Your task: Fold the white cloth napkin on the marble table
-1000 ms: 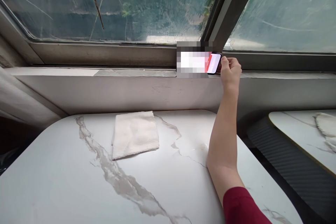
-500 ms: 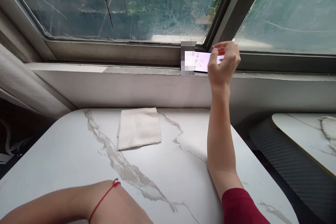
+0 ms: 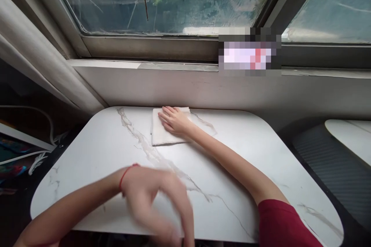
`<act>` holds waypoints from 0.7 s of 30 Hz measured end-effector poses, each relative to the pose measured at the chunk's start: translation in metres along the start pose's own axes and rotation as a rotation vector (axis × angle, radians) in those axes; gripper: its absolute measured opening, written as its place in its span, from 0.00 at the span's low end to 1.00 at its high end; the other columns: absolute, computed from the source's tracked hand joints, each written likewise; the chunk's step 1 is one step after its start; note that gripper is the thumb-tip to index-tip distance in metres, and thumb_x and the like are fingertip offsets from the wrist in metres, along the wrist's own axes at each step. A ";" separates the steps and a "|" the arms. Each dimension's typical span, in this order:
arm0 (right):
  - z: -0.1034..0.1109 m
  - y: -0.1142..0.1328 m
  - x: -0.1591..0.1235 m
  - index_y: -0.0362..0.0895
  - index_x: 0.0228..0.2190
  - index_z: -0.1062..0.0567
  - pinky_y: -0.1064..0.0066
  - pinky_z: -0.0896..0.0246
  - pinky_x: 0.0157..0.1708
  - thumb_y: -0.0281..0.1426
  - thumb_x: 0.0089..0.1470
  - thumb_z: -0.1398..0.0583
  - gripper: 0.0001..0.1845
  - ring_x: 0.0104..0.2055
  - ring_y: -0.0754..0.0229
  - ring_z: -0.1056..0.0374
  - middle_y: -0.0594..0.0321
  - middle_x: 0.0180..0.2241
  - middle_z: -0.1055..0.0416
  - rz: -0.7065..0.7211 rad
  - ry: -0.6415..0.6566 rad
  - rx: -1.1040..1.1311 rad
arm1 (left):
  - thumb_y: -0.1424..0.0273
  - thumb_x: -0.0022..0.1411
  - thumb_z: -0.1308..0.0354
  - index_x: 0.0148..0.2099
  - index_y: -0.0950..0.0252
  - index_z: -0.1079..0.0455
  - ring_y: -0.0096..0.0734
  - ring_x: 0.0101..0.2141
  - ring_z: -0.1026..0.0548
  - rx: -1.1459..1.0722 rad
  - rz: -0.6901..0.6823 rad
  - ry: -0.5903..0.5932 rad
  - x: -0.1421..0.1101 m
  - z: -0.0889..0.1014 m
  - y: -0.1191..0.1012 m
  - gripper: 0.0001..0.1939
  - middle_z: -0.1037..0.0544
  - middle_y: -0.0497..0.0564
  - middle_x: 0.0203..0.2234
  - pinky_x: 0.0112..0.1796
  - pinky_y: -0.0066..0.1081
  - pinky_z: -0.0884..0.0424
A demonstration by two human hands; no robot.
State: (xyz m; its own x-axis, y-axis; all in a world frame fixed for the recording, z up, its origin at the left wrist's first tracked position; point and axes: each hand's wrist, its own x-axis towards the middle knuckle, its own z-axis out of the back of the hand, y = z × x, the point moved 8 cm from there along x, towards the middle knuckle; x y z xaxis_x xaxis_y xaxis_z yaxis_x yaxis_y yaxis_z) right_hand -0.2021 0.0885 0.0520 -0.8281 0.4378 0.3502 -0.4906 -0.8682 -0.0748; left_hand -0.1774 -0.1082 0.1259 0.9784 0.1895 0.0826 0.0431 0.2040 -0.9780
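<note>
A folded white cloth point(image 3: 162, 137) lies on the white marble table point(image 3: 246, 170) near its far edge. My right hand point(image 3: 174, 119) rests flat on the cloth, fingers stretched out and pointing left. My left hand point(image 3: 158, 197) hangs low over the table's near side, blurred by motion, fingers apart and pointing down, with nothing in it. A red string circles its wrist. A phone point(image 3: 249, 56), blurred out, leans on the window sill against the frame.
A wide window point(image 3: 174, 0) with a grey sill point(image 3: 174, 67) runs behind the table. A pale curtain point(image 3: 43, 69) hangs at the left. A second marble table point(image 3: 350, 139) stands at the right across a dark gap. Cables and printed sheets lie at the left.
My right hand left the phone on the sill and came down onto the cloth. My left arm swung in over the table's near side. The view tilted down and left.
</note>
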 end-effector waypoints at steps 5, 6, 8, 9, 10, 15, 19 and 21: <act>-0.020 -0.009 -0.010 0.37 0.58 0.30 0.49 0.48 0.67 0.34 0.64 0.46 0.24 0.68 0.46 0.44 0.42 0.64 0.36 -0.016 -0.044 0.211 | 0.65 0.68 0.54 0.52 0.68 0.27 0.48 0.55 0.25 0.801 0.283 -0.959 -0.046 0.136 0.050 0.20 0.22 0.64 0.51 0.59 0.48 0.31; -0.021 -0.007 -0.010 0.37 0.57 0.28 0.49 0.48 0.68 0.34 0.64 0.46 0.24 0.69 0.46 0.44 0.42 0.63 0.34 -0.013 -0.047 0.233 | 0.66 0.67 0.56 0.55 0.72 0.29 0.50 0.58 0.28 0.911 0.348 -1.062 -0.056 0.152 0.062 0.22 0.24 0.68 0.54 0.62 0.50 0.35; -0.021 -0.004 -0.009 0.37 0.55 0.26 0.48 0.48 0.69 0.33 0.64 0.47 0.22 0.69 0.46 0.44 0.42 0.62 0.33 -0.014 -0.058 0.248 | 0.66 0.68 0.57 0.62 0.74 0.36 0.49 0.65 0.36 1.039 0.431 -1.131 -0.067 0.174 0.086 0.26 0.32 0.69 0.63 0.66 0.50 0.41; -0.021 -0.002 -0.009 0.37 0.55 0.26 0.48 0.48 0.69 0.32 0.64 0.48 0.22 0.70 0.46 0.45 0.43 0.63 0.34 -0.016 -0.064 0.247 | 0.65 0.68 0.56 0.64 0.74 0.38 0.49 0.68 0.39 1.085 0.453 -1.123 -0.070 0.180 0.096 0.27 0.36 0.69 0.66 0.67 0.50 0.43; -0.019 0.001 -0.009 0.37 0.55 0.27 0.47 0.48 0.69 0.32 0.64 0.49 0.23 0.70 0.46 0.46 0.43 0.63 0.34 -0.019 -0.068 0.245 | 0.64 0.69 0.56 0.66 0.75 0.40 0.49 0.69 0.42 1.103 0.475 -1.104 -0.073 0.184 0.104 0.29 0.38 0.69 0.68 0.68 0.50 0.44; -0.013 0.013 -0.009 0.35 0.54 0.26 0.49 0.46 0.68 0.33 0.64 0.48 0.23 0.67 0.46 0.41 0.42 0.59 0.30 -0.036 -0.064 0.241 | 0.64 0.71 0.61 0.67 0.76 0.41 0.47 0.69 0.41 1.106 0.526 -1.033 -0.080 0.181 0.124 0.29 0.37 0.68 0.67 0.68 0.48 0.45; -0.008 0.035 -0.012 0.38 0.52 0.25 0.50 0.46 0.68 0.33 0.63 0.46 0.21 0.65 0.47 0.41 0.46 0.57 0.28 -0.010 -0.050 0.272 | 0.62 0.71 0.59 0.66 0.73 0.40 0.50 0.66 0.37 1.172 0.522 -1.018 -0.088 0.160 0.119 0.29 0.34 0.67 0.65 0.66 0.50 0.41; -0.004 0.053 -0.016 0.39 0.53 0.25 0.50 0.47 0.68 0.32 0.62 0.45 0.20 0.65 0.47 0.42 0.48 0.58 0.29 0.008 -0.048 0.295 | 0.60 0.70 0.58 0.66 0.73 0.39 0.52 0.65 0.37 1.209 0.545 -1.000 -0.096 0.143 0.113 0.30 0.33 0.67 0.64 0.64 0.51 0.39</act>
State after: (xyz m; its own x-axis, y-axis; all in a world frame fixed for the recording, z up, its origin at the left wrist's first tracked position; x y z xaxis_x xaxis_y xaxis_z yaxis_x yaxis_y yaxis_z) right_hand -0.2160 0.0363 0.0385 -0.8140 0.4255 0.3953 -0.3787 -0.9049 0.1942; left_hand -0.2950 0.0344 0.0349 0.2967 0.8874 0.3529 -0.8768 0.3995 -0.2674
